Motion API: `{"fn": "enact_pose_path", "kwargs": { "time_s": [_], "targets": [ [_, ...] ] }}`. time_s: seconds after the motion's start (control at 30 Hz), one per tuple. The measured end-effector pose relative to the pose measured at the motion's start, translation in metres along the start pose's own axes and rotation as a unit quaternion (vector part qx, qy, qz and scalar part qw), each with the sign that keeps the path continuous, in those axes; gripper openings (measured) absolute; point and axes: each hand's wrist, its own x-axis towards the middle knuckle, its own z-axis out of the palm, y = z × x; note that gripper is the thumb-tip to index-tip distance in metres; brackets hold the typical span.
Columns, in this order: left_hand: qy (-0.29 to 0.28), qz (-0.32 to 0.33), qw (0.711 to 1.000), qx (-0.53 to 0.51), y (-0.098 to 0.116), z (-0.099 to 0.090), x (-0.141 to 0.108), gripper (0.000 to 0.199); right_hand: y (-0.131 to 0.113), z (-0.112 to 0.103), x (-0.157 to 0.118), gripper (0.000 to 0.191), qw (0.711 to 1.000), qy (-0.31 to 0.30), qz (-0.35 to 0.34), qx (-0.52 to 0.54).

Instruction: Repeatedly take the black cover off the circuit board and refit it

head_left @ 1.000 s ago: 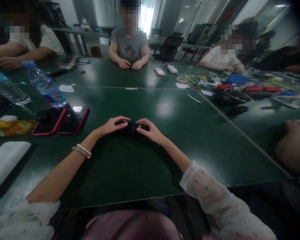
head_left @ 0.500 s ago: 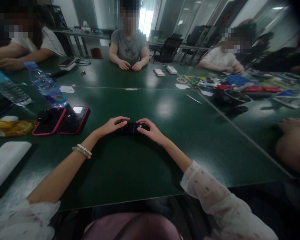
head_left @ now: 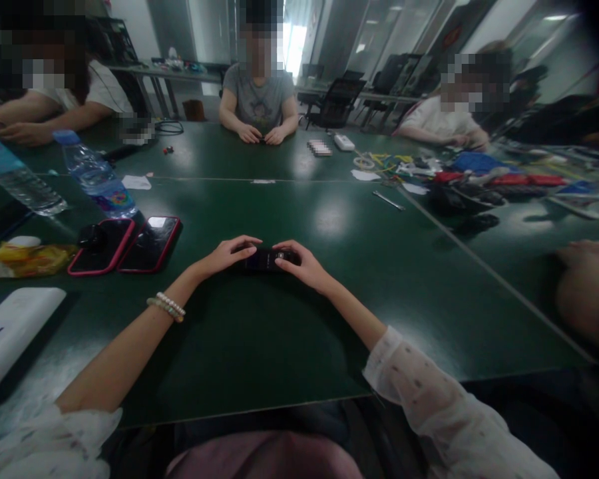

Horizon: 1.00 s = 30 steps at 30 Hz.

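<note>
A small black device (head_left: 265,259) with a lit display lies sideways on the green table (head_left: 259,346), its ends between my two hands. My left hand (head_left: 229,255) grips its left end, thumb along the near side and fingers over the far side. At the right end my right hand (head_left: 302,263) holds it the same way, with the thumb on its face. A bead bracelet (head_left: 168,307) circles my left wrist. Left of my hands lie two phones in red cases, one (head_left: 152,245) nearer and one (head_left: 101,247) with a small black object on it.
Two water bottles, one upright-leaning in view (head_left: 97,176), stand at the left. Below them are a yellow packet (head_left: 32,258) and a white power bank (head_left: 17,339). Cables and tools (head_left: 494,176) pile up at the right. Several people sit around; a person's blurred arm (head_left: 592,293) is at the right edge.
The whole view has shifted slightly, with the table's contents a little lower in the picture. Both hands keep their hold on the black device.
</note>
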Motion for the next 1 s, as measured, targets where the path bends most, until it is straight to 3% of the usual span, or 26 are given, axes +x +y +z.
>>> {"fn": "enact_pose_path", "kwargs": {
  "time_s": [0.23,0.67,1.0],
  "targets": [
    [0.007,-0.002,1.000,-0.029,0.000,0.000,0.001,0.045,0.001,0.005,0.005,0.034,1.000,0.006,-0.013,0.024],
    [0.048,-0.001,0.999,-0.002,-0.006,0.001,0.000,0.053,0.002,0.007,0.007,0.040,0.999,-0.003,0.041,0.002],
    [0.054,0.011,0.997,0.048,-0.011,0.002,0.003,0.059,0.004,0.013,0.007,0.037,0.994,0.085,0.028,-0.065]
  ]
}}
